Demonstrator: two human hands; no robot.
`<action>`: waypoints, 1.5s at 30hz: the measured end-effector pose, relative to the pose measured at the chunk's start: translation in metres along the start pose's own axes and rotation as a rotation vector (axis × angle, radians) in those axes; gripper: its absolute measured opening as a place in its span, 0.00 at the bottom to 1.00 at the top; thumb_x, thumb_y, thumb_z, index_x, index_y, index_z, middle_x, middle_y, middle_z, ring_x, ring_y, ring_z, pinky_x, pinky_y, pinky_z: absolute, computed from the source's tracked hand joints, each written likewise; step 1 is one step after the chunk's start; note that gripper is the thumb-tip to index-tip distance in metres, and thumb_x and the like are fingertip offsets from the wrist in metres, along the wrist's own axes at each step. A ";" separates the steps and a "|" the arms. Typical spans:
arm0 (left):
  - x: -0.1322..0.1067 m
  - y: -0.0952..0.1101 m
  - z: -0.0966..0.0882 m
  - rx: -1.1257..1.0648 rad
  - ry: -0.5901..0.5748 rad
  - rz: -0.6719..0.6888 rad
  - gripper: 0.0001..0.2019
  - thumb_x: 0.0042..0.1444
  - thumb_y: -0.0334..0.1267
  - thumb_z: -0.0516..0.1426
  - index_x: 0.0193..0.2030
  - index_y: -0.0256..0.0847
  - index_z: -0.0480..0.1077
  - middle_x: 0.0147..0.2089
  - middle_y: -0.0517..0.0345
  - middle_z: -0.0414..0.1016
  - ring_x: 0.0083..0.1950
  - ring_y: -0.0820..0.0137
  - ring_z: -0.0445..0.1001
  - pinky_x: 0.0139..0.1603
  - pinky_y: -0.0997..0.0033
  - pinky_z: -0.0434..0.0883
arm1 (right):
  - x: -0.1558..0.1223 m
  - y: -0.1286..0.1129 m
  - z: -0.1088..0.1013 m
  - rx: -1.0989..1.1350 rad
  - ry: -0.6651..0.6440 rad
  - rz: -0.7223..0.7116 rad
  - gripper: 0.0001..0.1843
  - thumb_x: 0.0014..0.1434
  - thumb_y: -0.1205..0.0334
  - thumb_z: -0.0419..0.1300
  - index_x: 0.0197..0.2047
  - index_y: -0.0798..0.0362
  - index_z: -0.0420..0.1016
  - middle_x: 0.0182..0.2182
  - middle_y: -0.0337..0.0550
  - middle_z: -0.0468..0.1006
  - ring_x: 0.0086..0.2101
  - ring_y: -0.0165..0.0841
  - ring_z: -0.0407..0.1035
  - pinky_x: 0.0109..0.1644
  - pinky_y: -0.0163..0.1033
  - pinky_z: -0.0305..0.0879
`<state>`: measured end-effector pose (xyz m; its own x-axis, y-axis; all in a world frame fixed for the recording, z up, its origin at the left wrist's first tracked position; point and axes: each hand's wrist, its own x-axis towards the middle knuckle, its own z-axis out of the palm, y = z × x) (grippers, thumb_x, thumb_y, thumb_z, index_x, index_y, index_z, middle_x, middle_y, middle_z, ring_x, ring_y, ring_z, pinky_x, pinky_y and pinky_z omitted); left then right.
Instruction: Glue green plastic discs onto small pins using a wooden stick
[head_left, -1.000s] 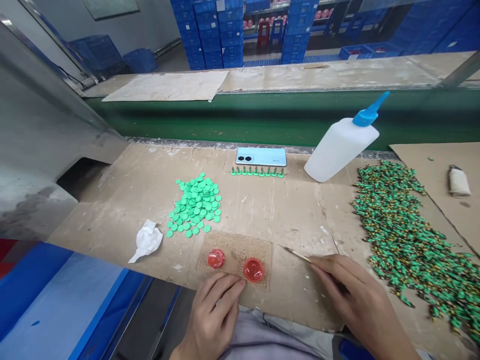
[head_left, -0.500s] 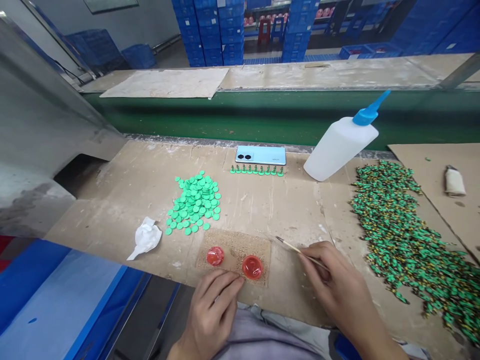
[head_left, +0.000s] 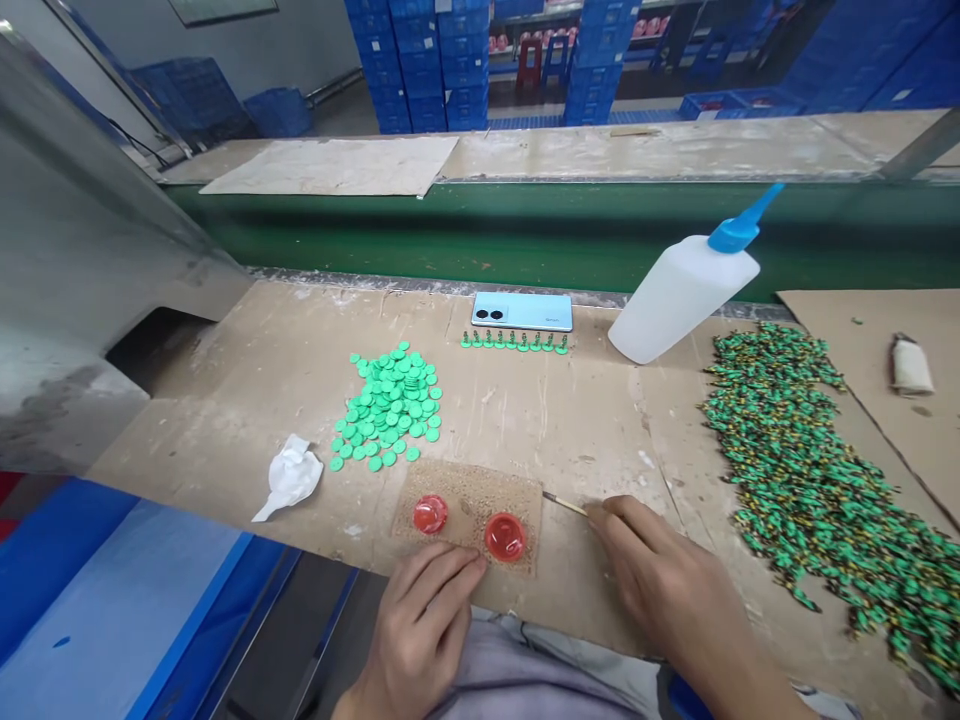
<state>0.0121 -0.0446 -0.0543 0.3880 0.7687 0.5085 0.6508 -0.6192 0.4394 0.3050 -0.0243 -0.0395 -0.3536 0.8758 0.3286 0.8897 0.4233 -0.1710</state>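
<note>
One wooden stick (head_left: pixel 565 504), pinched in right hand (head_left: pixel 664 570), tip pointing left

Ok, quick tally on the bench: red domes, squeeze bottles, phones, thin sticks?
Red domes: 2
White squeeze bottle: 1
Phone: 1
Thin stick: 1
Total: 5
</note>
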 end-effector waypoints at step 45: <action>0.007 0.013 -0.008 0.124 -0.144 0.029 0.18 0.72 0.27 0.53 0.66 0.37 0.71 0.64 0.52 0.80 0.66 0.62 0.73 0.60 0.63 0.69 | -0.018 -0.001 -0.019 0.353 0.046 0.172 0.08 0.77 0.62 0.53 0.50 0.46 0.74 0.39 0.40 0.80 0.37 0.33 0.79 0.41 0.36 0.74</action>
<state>0.0181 -0.0488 -0.0393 0.4914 0.7716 0.4040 0.7102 -0.6235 0.3270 0.3161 -0.0443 -0.0279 -0.1875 0.9330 0.3073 0.7778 0.3321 -0.5336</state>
